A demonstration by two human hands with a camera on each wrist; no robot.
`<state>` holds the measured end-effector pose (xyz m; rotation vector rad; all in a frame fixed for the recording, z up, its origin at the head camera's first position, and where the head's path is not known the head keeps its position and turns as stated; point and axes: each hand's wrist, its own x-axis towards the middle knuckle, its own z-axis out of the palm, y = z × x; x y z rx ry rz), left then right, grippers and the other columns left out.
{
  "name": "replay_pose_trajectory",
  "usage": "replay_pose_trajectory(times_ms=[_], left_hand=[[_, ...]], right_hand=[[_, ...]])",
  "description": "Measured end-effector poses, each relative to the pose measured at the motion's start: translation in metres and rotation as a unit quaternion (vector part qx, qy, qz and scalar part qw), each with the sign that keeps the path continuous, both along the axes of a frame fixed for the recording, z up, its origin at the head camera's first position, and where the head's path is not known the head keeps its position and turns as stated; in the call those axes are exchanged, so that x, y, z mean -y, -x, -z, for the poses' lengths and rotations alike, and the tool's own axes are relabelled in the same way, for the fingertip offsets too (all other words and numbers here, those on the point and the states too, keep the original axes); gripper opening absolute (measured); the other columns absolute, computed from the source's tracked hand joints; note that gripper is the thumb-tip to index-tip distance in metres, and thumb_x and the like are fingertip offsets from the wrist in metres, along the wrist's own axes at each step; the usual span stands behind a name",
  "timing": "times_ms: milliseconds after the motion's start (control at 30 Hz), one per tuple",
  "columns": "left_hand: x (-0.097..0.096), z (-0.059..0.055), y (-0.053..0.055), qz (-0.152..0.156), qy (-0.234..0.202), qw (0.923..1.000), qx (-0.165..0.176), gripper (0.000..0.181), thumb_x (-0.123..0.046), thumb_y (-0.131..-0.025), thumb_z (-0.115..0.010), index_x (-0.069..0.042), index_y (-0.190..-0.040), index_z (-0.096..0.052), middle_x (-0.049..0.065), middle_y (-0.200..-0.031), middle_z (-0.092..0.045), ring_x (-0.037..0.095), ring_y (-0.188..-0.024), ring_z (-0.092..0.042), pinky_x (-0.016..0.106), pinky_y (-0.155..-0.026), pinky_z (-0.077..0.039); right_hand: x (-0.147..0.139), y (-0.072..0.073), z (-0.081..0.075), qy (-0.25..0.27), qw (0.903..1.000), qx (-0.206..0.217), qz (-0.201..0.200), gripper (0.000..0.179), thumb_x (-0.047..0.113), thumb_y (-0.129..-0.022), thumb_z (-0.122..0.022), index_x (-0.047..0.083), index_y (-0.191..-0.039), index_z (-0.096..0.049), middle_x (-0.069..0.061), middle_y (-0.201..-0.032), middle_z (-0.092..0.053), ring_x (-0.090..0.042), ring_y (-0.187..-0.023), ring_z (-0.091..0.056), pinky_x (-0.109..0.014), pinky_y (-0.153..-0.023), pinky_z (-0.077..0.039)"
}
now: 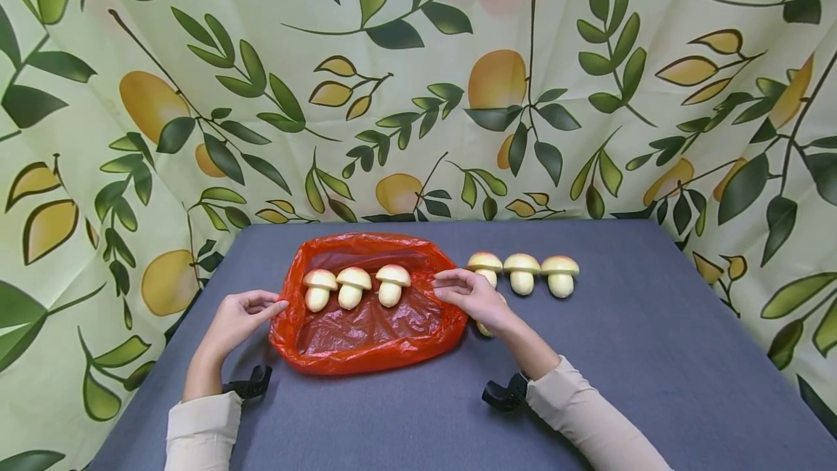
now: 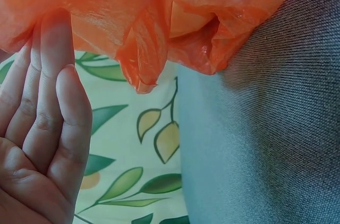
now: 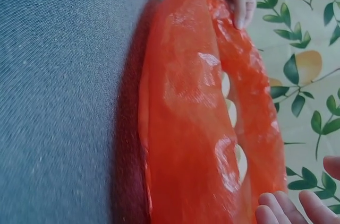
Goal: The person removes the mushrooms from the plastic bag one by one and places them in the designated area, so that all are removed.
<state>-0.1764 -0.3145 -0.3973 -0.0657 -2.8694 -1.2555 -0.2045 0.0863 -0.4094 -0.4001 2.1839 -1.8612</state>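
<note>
Fingers of the left hand (image 1: pixel 240 320) run nearly straight and close together, touching the left rim of the red plastic bag (image 1: pixel 366 360); in my left wrist view some of the tips vanish behind the plastic, so I cannot tell whether the thumb pinches it against them. Facing them I have the right hand (image 1: pixel 480 300), fingers extended and loosely bent at the bag's right rim, with the thumb set apart in the right wrist view; they hold nothing I can make out, and whether they touch the plastic I cannot tell. Between the two sets of fingers sits the bag, its mouth facing up and its rim crumpled. Inside it I count three mushrooms (image 1: pixel 354 288), yellowish caps away from me and pale stems toward me: two side by side nearer the left fingertips, the third a little apart, nearer the right ones. Outside the bag, just past the right fingers, three more mushrooms (image 1: pixel 522 273) form a row, caps close together, the nearest partly covered by that hand. One further mushroom (image 1: pixel 484 329) shows only in part, mostly hidden by the same hand. Gray fabric (image 1: pixel 621 355) covers the table under the fingers, and well beyond their tips hangs a leaf-and-fruit cloth (image 1: pixel 425 57). Back from the left fingers, at the wrist, I see a black device (image 1: pixel 251 384) beside a light sleeve (image 1: pixel 204 416).
</note>
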Motion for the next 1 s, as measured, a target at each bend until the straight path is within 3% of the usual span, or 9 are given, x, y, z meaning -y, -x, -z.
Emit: replay_pose_trajectory(times_ms=[167, 433, 767, 1000], left_hand=[[0.0, 0.0, 0.0, -0.001, -0.001, 1.0, -0.002, 0.035, -0.029, -0.09, -0.067, 0.002, -0.107, -0.069, 0.019, -0.101, -0.073, -0.006, -0.072, -0.061, 0.019, -0.067, -0.048], [-0.001, -0.001, -0.001, -0.006, -0.002, 1.0, -0.001, 0.035, -0.028, -0.09, -0.068, 0.003, -0.107, -0.069, 0.018, -0.098, -0.074, -0.006, -0.072, -0.061, 0.019, -0.065, -0.046], [-0.001, -0.001, -0.001, -0.003, -0.004, 1.0, -0.001, 0.034, -0.028, -0.09, -0.067, 0.002, -0.106, -0.069, 0.017, -0.099, -0.073, -0.006, -0.072, -0.061, 0.019, -0.066, -0.048], [0.0, -0.001, 0.0, -0.003, -0.004, 1.0, 0.001, 0.035, -0.028, -0.09, -0.067, 0.002, -0.107, -0.069, 0.018, -0.099, -0.073, -0.006, -0.072, -0.061, 0.02, -0.066, -0.048]], right_hand=[[0.016, 0.004, 0.003, -0.011, 0.9999, -0.007, 0.002, 0.039, 0.006, -0.092, -0.06, -0.011, -0.126, -0.053, -0.032, -0.128, -0.057, -0.014, -0.105, -0.067, -0.027, -0.089, -0.053], [0.039, 0.009, 0.009, -0.011, 0.9996, -0.025, 0.005, 0.039, 0.006, -0.091, -0.061, -0.011, -0.125, -0.053, -0.033, -0.123, -0.06, -0.037, -0.115, -0.063, -0.033, -0.092, -0.053], [0.063, 0.015, 0.016, -0.026, 0.9931, -0.045, 0.105, 0.035, 0.007, -0.086, -0.069, -0.006, -0.117, -0.06, -0.026, -0.113, -0.067, -0.037, -0.106, -0.067, -0.038, -0.087, -0.056], [0.073, 0.02, 0.017, -0.037, 0.987, -0.031, 0.153, 0.04, 0.013, -0.084, -0.072, -0.005, -0.118, -0.061, -0.025, -0.118, -0.066, -0.038, -0.112, -0.064, -0.043, -0.093, -0.053]])
